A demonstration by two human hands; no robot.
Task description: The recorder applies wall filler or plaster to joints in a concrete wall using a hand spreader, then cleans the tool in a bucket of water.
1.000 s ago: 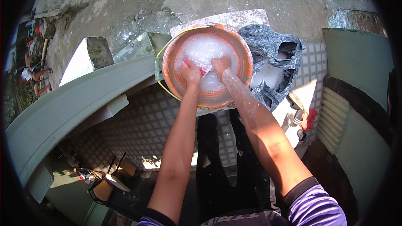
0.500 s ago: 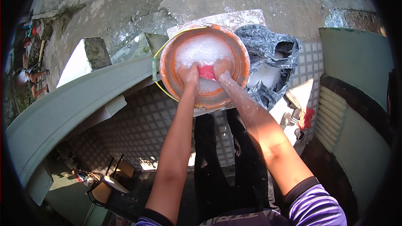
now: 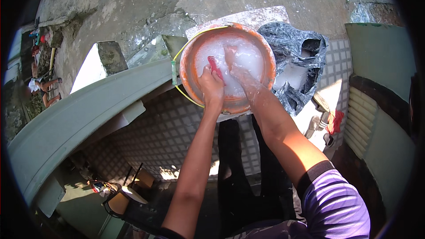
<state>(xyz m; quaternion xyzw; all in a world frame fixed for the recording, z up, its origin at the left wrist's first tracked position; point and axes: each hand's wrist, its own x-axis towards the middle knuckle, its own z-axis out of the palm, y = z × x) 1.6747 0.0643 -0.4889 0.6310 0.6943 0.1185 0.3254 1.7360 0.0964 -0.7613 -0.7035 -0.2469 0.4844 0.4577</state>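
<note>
An orange, paint-smeared bucket [image 3: 268,78] with a yellow handle holds white sudsy water [image 3: 251,54]. In it, my left hand [image 3: 211,84] grips a wet pink-red cloth [image 3: 214,65], whose end stands up above the fist. My right hand [image 3: 233,64] dips into the foam just right of the cloth, apart from it. Suds hide most of its fingers, so how they are held does not show clearly. Wet foam clings to my right wrist.
Right of the bucket sits a black plastic bag [image 3: 287,40] holding something whitish and foamy. A curved pale-green ledge [image 3: 88,102] runs along the left. Slippers [image 3: 313,124] and a red cloth [image 3: 335,121] lie at the right. Another person's legs [image 3: 49,93] show far left.
My hands held the cloth between them before. My right hand has let go and slid forward into the suds, while the left has tipped the cloth upright.
</note>
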